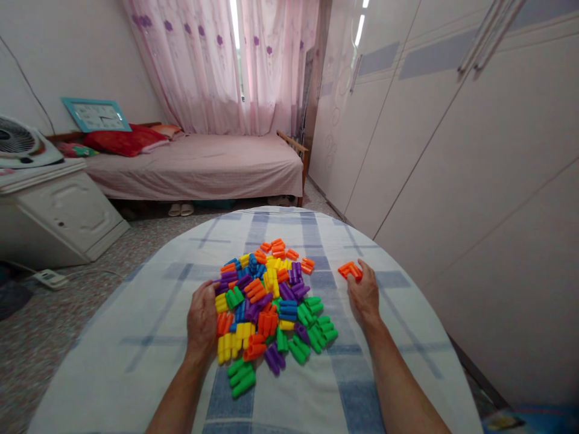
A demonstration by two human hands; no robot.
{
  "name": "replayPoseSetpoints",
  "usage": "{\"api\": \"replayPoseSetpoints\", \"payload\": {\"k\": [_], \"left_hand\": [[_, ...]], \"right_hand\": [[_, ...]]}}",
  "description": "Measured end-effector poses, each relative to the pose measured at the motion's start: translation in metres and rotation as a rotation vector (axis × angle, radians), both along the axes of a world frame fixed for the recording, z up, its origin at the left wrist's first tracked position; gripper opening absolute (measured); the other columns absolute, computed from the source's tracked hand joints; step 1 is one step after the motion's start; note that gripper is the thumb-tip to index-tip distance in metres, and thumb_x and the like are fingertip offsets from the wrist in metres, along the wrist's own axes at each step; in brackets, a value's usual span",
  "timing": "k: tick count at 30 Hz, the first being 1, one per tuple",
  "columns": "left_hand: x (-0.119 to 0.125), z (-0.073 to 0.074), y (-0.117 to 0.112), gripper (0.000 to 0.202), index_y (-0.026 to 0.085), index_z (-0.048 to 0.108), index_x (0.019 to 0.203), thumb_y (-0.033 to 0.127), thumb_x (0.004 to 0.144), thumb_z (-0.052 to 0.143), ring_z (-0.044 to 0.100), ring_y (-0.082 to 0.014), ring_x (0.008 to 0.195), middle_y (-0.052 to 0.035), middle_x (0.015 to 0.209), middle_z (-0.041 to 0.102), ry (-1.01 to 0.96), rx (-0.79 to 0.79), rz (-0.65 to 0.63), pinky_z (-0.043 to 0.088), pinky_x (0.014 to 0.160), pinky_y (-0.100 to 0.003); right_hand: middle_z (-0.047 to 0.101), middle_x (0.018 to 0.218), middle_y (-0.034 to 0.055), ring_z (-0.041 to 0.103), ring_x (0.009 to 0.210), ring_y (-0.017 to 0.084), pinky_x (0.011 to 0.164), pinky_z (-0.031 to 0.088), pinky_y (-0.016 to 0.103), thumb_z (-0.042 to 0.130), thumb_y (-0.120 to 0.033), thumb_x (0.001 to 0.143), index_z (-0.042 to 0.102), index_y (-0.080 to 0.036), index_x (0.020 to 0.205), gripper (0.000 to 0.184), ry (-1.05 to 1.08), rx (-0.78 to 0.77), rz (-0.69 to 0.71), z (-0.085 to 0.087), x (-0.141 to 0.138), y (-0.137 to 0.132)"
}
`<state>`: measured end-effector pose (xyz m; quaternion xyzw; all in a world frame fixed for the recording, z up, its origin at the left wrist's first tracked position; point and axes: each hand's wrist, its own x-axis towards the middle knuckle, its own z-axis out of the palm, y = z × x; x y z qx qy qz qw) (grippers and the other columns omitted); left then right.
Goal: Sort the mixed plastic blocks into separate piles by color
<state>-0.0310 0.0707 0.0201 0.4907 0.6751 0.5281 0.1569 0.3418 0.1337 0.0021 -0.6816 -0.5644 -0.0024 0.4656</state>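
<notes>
A heap of plastic building blocks shaped like joined tubes (pixel 268 322) lies on the round table, in orange, yellow, green, blue and purple. My left hand (pixel 202 316) rests at the heap's left edge, fingers slightly curled and apart. Its fingertips are against a purple block (pixel 225 281). Away from the heap on the right, my right hand (pixel 364 292) has its thumb and fingers closed on an orange block (pixel 350 270) at the tabletop; more than one orange piece may be there. Several loose orange blocks (pixel 292 254) lie at the far side of the heap, green ones (pixel 322 333) at its right.
A blue-and-white checked cloth (pixel 154 361) covers the table. Beyond stands a bed (pixel 203 163) with red pillows and a blue-framed clock (pixel 102 115). White wardrobes (pixel 452 150) line the right side; a cabinet (pixel 63 211) with a fan (pixel 22 143) is at left.
</notes>
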Motion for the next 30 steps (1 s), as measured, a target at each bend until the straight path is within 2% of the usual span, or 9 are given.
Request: {"api": "replayPoseSetpoints", "payload": {"k": [4,8,11,16,19,23,27,30], "left_hand": [[0.0,-0.001,0.0,0.05,0.016,0.062,0.101,0.05,0.09,0.028,0.05,-0.0214,0.115,-0.0099,0.12,0.056,-0.019,0.011,-0.004,0.037,0.104,-0.036],[0.001,0.0,0.0,0.048,0.016,0.061,0.102,0.049,0.09,0.029,0.051,-0.0213,0.114,-0.0094,0.119,0.057,-0.045,0.018,-0.005,0.036,0.105,-0.036],[0.002,0.001,-0.001,0.048,0.015,0.061,0.103,0.049,0.09,0.029,0.052,-0.0212,0.112,-0.0096,0.118,0.057,-0.07,0.02,-0.01,0.037,0.104,-0.037],[0.001,-0.003,0.0,0.047,0.015,0.061,0.103,0.049,0.089,0.031,0.051,-0.0215,0.113,-0.0093,0.119,0.056,-0.11,0.037,-0.018,0.036,0.105,-0.038],[0.0,-0.007,0.002,0.047,0.016,0.061,0.104,0.05,0.089,0.032,0.051,-0.0217,0.114,-0.009,0.12,0.056,-0.12,0.04,-0.013,0.037,0.105,-0.038],[0.0,-0.005,0.003,0.047,0.015,0.061,0.104,0.049,0.088,0.032,0.051,-0.0221,0.114,-0.0093,0.119,0.056,-0.095,0.028,-0.01,0.036,0.105,-0.038],[0.002,-0.002,0.002,0.047,0.015,0.061,0.103,0.049,0.088,0.031,0.051,-0.0224,0.114,-0.0095,0.118,0.056,-0.082,0.026,-0.004,0.035,0.106,-0.039],[0.001,-0.002,0.001,0.047,0.016,0.061,0.103,0.05,0.088,0.032,0.051,-0.0228,0.114,-0.0093,0.119,0.056,-0.094,0.009,-0.003,0.035,0.106,-0.04]], "right_hand": [[0.054,0.126,0.0167,0.049,0.118,0.025,0.101,0.038,0.045,0.043,-0.03,0.08,0.05,-0.012,0.125,0.049,-0.048,-0.009,0.079,0.002,-0.003,-0.002],[0.054,0.125,0.0151,0.046,0.121,0.025,0.104,0.036,0.047,0.043,-0.027,0.081,0.052,-0.014,0.122,0.044,-0.145,0.066,0.097,0.014,-0.016,-0.004],[0.056,0.124,0.0117,0.046,0.122,0.024,0.106,0.034,0.046,0.043,-0.024,0.082,0.055,-0.016,0.12,0.041,-0.201,0.078,0.228,0.025,-0.033,-0.001],[0.058,0.127,0.0064,0.039,0.129,0.024,0.106,0.033,0.045,0.044,-0.018,0.083,0.06,-0.02,0.118,0.039,-0.348,-0.149,0.475,0.033,-0.059,0.014],[0.058,0.128,0.0053,0.04,0.128,0.023,0.102,0.035,0.042,0.046,-0.018,0.084,0.06,-0.023,0.119,0.038,-0.42,-0.288,0.548,0.035,-0.066,0.023],[0.06,0.121,0.0082,0.048,0.115,0.021,0.093,0.037,0.033,0.05,-0.021,0.084,0.059,-0.021,0.118,0.036,-0.48,-0.339,0.534,0.036,-0.069,0.027],[0.062,0.104,0.0079,0.052,0.104,0.021,0.086,0.035,0.031,0.047,-0.026,0.087,0.062,-0.019,0.104,0.024,-0.491,-0.297,0.405,0.036,-0.071,0.028],[0.062,0.097,0.0068,0.052,0.099,0.02,0.083,0.034,0.029,0.045,-0.025,0.088,0.062,-0.018,0.095,0.02,-0.453,-0.243,0.36,0.032,-0.073,0.028]]}}
